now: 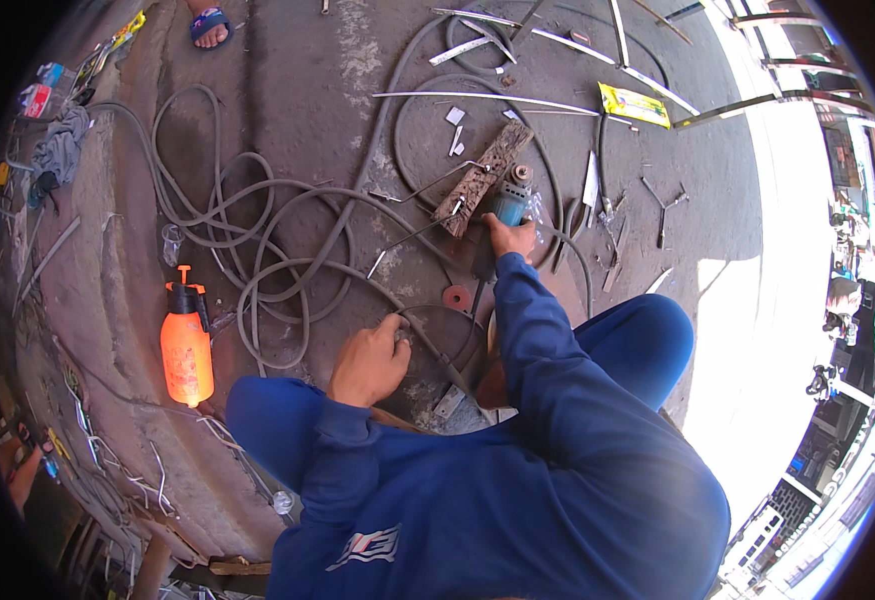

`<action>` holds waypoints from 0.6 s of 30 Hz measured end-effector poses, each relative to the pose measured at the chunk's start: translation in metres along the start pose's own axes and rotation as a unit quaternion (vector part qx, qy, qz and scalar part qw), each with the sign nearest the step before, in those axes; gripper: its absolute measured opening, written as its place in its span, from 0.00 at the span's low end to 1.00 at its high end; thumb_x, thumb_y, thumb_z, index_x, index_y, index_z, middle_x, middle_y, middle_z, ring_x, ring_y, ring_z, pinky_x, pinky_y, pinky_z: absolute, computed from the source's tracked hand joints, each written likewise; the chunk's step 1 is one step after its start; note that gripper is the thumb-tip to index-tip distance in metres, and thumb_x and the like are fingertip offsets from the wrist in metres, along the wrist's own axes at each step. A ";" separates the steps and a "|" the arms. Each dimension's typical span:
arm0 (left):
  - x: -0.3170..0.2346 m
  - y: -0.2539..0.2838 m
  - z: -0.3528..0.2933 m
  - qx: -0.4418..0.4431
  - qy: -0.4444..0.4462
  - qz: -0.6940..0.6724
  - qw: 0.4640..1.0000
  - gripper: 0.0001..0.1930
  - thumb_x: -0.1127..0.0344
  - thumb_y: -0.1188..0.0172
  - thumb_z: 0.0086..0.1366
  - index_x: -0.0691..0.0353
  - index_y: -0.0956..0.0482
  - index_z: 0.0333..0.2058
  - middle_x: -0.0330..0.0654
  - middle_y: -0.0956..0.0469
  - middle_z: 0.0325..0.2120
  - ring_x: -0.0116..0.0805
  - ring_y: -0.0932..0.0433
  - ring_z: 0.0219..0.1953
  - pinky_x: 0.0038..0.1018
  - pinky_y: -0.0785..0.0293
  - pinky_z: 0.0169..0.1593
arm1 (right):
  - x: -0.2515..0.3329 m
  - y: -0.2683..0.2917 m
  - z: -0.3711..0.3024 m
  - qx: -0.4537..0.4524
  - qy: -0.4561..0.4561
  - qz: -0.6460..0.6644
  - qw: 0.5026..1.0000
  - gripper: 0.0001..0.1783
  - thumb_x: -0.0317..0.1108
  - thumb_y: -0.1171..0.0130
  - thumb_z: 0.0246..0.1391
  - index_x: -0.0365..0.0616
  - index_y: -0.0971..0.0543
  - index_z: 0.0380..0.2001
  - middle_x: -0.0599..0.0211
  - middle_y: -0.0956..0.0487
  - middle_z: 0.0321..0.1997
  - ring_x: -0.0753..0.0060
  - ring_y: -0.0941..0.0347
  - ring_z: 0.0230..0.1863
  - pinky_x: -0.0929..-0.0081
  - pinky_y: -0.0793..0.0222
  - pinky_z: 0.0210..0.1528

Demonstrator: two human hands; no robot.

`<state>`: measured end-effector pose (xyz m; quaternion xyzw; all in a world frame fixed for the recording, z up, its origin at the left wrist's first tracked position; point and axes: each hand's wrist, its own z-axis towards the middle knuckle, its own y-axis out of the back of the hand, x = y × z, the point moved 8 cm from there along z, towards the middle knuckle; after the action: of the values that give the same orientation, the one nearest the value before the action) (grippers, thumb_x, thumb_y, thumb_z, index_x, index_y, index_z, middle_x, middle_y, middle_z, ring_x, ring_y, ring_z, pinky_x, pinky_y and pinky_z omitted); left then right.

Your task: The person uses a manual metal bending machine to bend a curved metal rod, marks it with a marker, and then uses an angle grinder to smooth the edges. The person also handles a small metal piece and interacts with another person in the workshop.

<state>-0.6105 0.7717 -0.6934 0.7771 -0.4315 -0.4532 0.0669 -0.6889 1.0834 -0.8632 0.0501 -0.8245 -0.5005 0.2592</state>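
Note:
My right hand (pixel 510 237) is wrapped round the body of a blue-green angle grinder (pixel 513 200). The grinder's head points away from me, its spindle turned up, and I see no disc on it. Right beside it on the ground lies a rough wooden block (pixel 492 170) with thin bent metal rods (pixel 457 207) across it. My left hand (pixel 370 362) is closed, held low between my knees close to a thick grey cable (pixel 412 318); its curled fingers hide whatever they may hold. A reddish disc (pixel 456 297) with a centre hole lies between the two hands.
Looped hose and cable (pixel 287 190) sprawl across the ground ahead and left. An orange spray bottle (pixel 187 345) stands by my left knee. To the right lie a three-armed wrench (pixel 664 210), a yellow packet (pixel 634 105) and metal strips (pixel 557 40). Another person's sandalled foot (pixel 211 30) shows at far left.

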 end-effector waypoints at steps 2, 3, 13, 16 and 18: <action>-0.008 0.004 -0.007 -0.009 -0.003 -0.017 1.000 0.18 0.62 0.50 0.59 0.63 0.28 0.46 0.59 0.21 0.28 0.58 0.22 0.35 0.47 0.28 0.42 | 0.001 -0.002 0.010 0.007 0.025 -0.026 0.999 0.54 0.61 0.32 0.27 0.36 0.32 0.56 0.44 0.28 0.56 0.48 0.33 0.59 0.62 0.41 0.62; -0.013 0.005 -0.012 -0.017 -0.009 -0.027 0.999 0.18 0.63 0.50 0.59 0.63 0.28 0.46 0.59 0.21 0.28 0.58 0.22 0.35 0.47 0.28 0.41 | -0.001 -0.003 0.016 0.015 0.030 -0.042 0.999 0.55 0.63 0.33 0.27 0.36 0.33 0.57 0.43 0.29 0.57 0.47 0.34 0.59 0.63 0.41 0.62; -0.019 0.005 -0.110 -0.074 0.071 -0.169 0.980 0.13 0.61 0.50 0.58 0.64 0.28 0.38 0.56 0.22 0.24 0.57 0.22 0.29 0.47 0.28 0.36 | 0.007 -0.013 0.031 0.197 0.130 -0.128 0.963 0.54 0.70 0.40 0.39 0.26 0.32 0.52 0.40 0.27 0.53 0.47 0.30 0.55 0.62 0.35 0.56; -0.032 -0.001 -0.138 -0.069 0.058 -0.261 0.961 0.14 0.60 0.48 0.59 0.64 0.27 0.38 0.55 0.22 0.25 0.54 0.22 0.30 0.45 0.28 0.35 | 0.009 0.026 -0.028 0.048 0.113 -0.234 0.964 0.54 0.68 0.40 0.40 0.27 0.37 0.53 0.37 0.28 0.52 0.38 0.30 0.53 0.55 0.34 0.55; -0.027 -0.005 -0.157 -0.108 0.051 -0.323 0.939 0.15 0.60 0.46 0.59 0.64 0.27 0.40 0.53 0.22 0.24 0.49 0.21 0.30 0.42 0.27 0.33 | 0.021 0.039 -0.105 0.080 0.217 -0.285 0.930 0.50 0.65 0.40 0.41 0.29 0.38 0.52 0.36 0.28 0.51 0.35 0.31 0.53 0.51 0.35 0.55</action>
<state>-0.4935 0.7493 -0.5868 0.8846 -0.1022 -0.4545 0.0225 -0.6497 1.0115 -0.7842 0.4108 -0.7366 -0.4628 0.2730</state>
